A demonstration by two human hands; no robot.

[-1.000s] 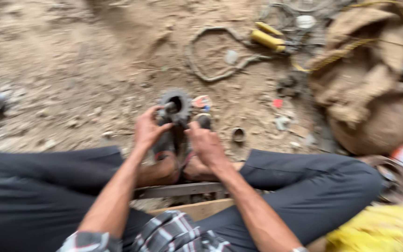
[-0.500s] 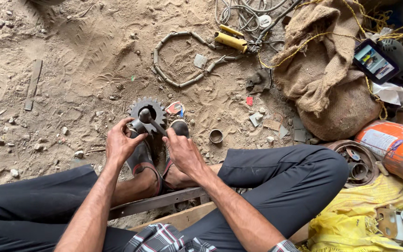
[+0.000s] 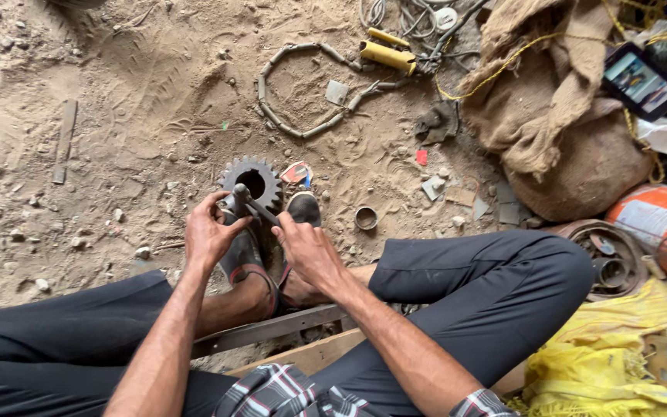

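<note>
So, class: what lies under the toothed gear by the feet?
The gear stands on sandy ground, its lower part gripped between two sandalled feet. The left hand and a metal tool cover its lower edge, so its contact point is hidden.

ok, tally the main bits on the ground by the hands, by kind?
Gears: 1, held between the feet, left hand on it
Metal rods: 1, in the right hand
Rings: 1
Yellow handles: 2
Chain loops: 1
Total: 6
</note>
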